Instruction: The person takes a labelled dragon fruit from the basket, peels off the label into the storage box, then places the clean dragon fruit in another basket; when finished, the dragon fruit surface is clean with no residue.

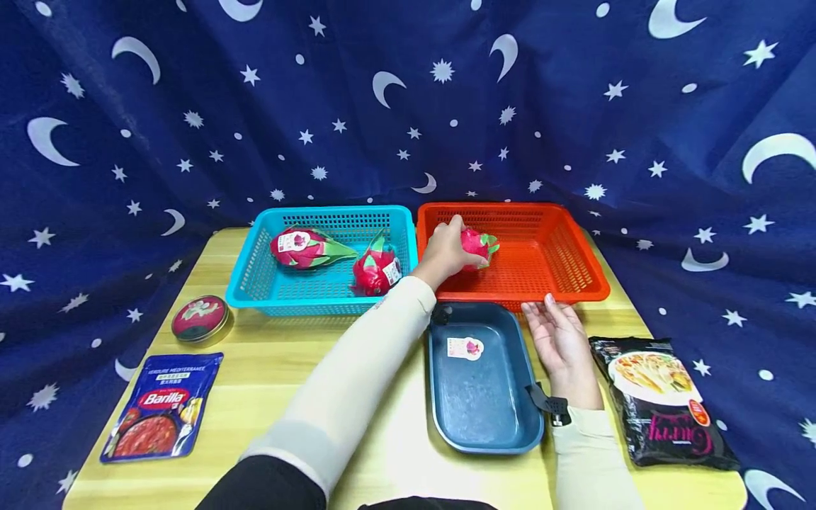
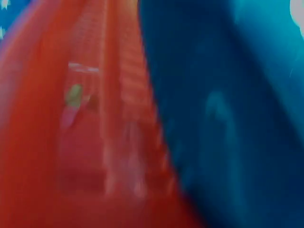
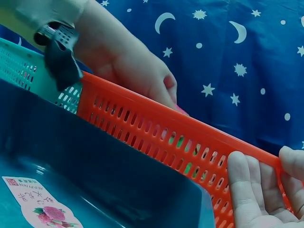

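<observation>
A dragon fruit (image 1: 479, 246) sits low inside the orange basket (image 1: 561, 280), near its left wall, with the left hand (image 1: 446, 252) wrapped over it, fingers curled round the fruit. The left-wrist view is a blur of orange and blue and shows no detail. The orange basket stands at the back of the wooden table (image 1: 268, 368), touching the blue basket (image 1: 255, 283) on its left, which holds two more dragon fruits (image 1: 306, 248), one lying near the back left and one leaning by the right wall. Just in front of the orange basket lies a dark blue tray (image 1: 484, 425) with a fruit sticker (image 1: 465, 348) stuck to its floor. The right hand (image 1: 561, 347) rests palm up beside the tray's right edge, fingers straight and relaxed, fingertips (image 3: 240, 166) against the orange basket's front wall. Right of that hand lies a black noodle packet (image 1: 663, 404). On the left side of the table are a round tin (image 1: 200, 318) and, nearer, a blue sauce pouch (image 1: 162, 407). A dark blue cloth (image 1: 408, 106) with moons and stars hangs behind.
</observation>
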A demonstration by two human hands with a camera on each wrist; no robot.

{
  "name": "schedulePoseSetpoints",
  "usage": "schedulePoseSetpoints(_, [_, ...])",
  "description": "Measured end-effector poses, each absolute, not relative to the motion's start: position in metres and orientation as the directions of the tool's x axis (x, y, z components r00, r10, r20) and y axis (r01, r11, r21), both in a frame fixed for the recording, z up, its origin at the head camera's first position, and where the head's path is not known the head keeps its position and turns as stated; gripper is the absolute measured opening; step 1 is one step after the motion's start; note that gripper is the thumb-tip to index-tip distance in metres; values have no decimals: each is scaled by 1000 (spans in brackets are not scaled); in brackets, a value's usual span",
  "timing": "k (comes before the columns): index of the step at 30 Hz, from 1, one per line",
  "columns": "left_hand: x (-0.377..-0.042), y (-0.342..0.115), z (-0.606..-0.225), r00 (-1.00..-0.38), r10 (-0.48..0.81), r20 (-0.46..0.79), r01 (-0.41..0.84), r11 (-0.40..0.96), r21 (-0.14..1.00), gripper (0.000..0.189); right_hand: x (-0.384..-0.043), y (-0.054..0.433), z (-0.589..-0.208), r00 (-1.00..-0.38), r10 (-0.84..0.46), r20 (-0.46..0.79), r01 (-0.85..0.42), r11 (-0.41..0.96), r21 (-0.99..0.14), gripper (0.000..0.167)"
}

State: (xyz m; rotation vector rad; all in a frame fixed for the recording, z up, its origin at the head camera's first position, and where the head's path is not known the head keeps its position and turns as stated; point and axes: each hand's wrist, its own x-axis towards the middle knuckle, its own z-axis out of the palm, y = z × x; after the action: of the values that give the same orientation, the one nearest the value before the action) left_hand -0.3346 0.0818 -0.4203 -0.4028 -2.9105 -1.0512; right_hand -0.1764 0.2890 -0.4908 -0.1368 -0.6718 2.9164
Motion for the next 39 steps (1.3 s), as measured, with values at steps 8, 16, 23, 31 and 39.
schedulePoseSetpoints(8, [-360, 73, -410, -894, 447, 36, 407, 775, 483, 74, -180, 285, -490, -986, 155, -65, -108, -878, -466, 10])
schedulePoseSetpoints(16, [-359, 80, -408, -946, 270, 180, 305, 929, 211, 40, -180, 284, -488, -987, 155, -44, -114, -865, -488, 13])
schedulePoseSetpoints(23, [-350, 67, -402, -941, 280, 190, 327, 895, 303, 58, -179, 284, -491, -988, 152, -36, -115, -864, -491, 10])
schedulePoseSetpoints(31, [-312, 14, -375, -905, 301, 301, 420, 744, 519, 55, -181, 283, -494, -992, 120, 28, -118, -865, -488, 10])
schedulePoseSetpoints(39, [-274, -77, -384, -862, 132, 490, 463, 602, 651, 43, -179, 293, -496, -995, 102, 12, -96, -882, -462, 8])
